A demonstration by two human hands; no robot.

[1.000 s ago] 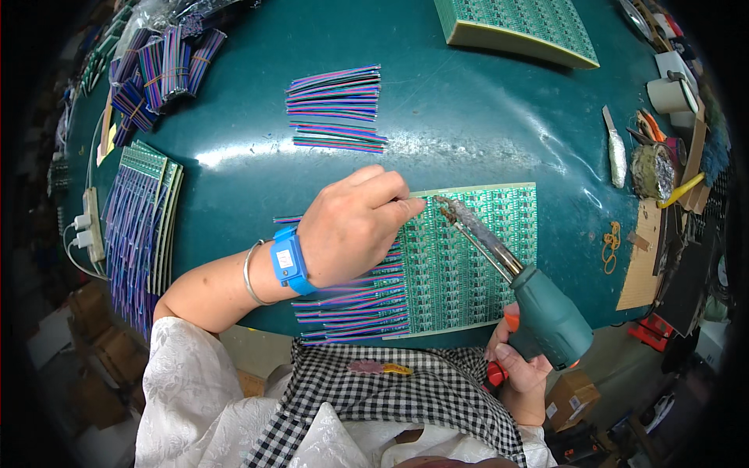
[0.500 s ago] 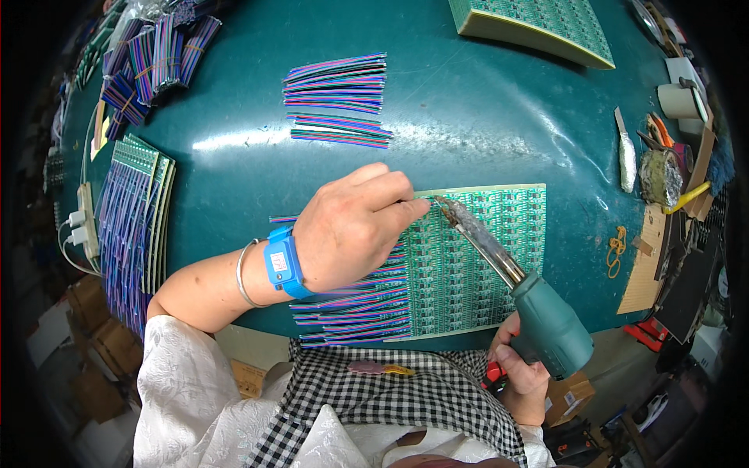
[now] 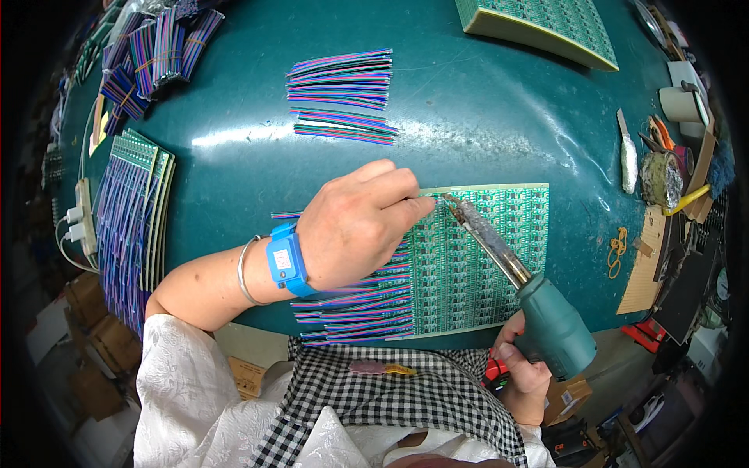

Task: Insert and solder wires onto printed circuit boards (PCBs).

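Observation:
My left hand (image 3: 360,222), with a blue wrist strap (image 3: 285,261) at its wrist, is closed in a pinch over the upper left of a green circuit board panel (image 3: 477,257). A multicoloured ribbon wire (image 3: 285,214) runs under it and sticks out on the left; the pinched end is hidden by the fingers. Several more ribbon wires (image 3: 355,316) lie side by side along the panel's left edge. My right hand (image 3: 524,366) is wrapped round the handle of a green soldering gun (image 3: 555,324). Its dirty metal tip is at the panel's top edge, just right of my left fingertips.
Loose ribbon wires (image 3: 342,93) lie beyond the panel, and banded wire bundles (image 3: 168,54) at the far left. Wired panels (image 3: 136,210) are stacked on the left. A stack of bare boards (image 3: 546,31) stands far right; a taped blade (image 3: 627,156) and rubber bands (image 3: 617,253) lie right.
The soldering gun and its tip have shifted slightly right. My left fingertips and the panel show a similar tiny shift. Both hands keep their grips.

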